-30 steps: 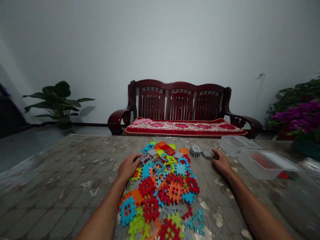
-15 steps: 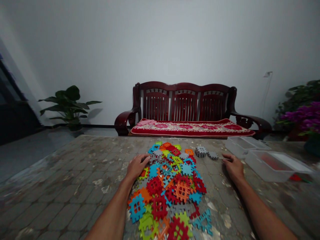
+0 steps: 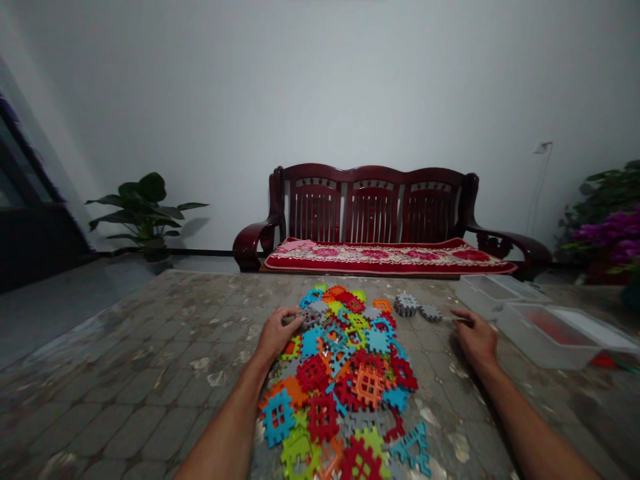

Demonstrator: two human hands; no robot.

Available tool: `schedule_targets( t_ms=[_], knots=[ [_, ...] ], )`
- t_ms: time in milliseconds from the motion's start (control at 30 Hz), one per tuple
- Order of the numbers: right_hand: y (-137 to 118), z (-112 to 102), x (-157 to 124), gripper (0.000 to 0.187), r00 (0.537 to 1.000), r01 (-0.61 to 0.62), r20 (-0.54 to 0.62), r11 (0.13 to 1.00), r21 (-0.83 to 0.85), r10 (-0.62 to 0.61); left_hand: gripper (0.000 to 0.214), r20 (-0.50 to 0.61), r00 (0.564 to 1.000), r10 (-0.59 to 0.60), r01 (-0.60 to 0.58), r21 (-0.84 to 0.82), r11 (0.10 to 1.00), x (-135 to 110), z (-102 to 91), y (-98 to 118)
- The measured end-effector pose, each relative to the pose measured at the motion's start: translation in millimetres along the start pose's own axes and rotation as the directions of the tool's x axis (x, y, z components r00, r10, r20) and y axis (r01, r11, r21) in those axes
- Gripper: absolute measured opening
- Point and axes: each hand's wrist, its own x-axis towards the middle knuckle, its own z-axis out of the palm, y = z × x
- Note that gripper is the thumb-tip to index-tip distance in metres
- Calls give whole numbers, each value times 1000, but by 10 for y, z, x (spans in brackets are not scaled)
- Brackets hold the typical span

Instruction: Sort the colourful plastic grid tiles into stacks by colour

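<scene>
A long heap of interlocking plastic building tiles (image 3: 377,341) in red, orange, blue, green and grey covers the middle of the table. At the heap's left edge, my left hand (image 3: 276,337) pinches a grey tile, mostly hidden by the fingers. My right hand (image 3: 477,339) is to the right of the heap, its thumb and fingers closed on a thin grey tile (image 3: 463,321) seen edge-on. Between the heap and this hand are a small stack of grey tiles (image 3: 406,305) and a flat grey tile (image 3: 431,313).
Two clear plastic boxes (image 3: 543,350) stand on the right of the patterned table (image 3: 165,347), one with something red inside. A wooden bench (image 3: 373,210) with a red cover is behind. Potted plants (image 3: 150,207) flank the room.
My right hand has lifted slightly, and the thin grey tile in it shows more clearly. My left hand has barely moved, with a grey tile now visible in its fingers. The view has shifted slightly.
</scene>
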Motion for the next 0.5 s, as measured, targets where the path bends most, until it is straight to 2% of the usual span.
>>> schedule_targets(
  t_ms=[133,267,333,400,500],
  knots=[
    [-60,-20,-36,43,995,97,17,995,7,-97,40,-68,988,-140,125,-195,973,-22,2,136],
    [-424,70,-258,34,957,268,84,957,108,-278,49,39,970,-240,238,-359,902,-28,24,233],
    [-730,161,-448,29,915,318,191,927,198,-355,52,105,959,-263,283,-401,871,-31,50,278],
    [-1065,262,-655,26,855,330,308,895,300,-418,56,154,954,-259,300,-415,859,-39,86,333],
    [-1516,398,-918,29,718,359,431,822,442,-546,62,191,959,-210,271,-405,873,-63,147,435]
  ],
)
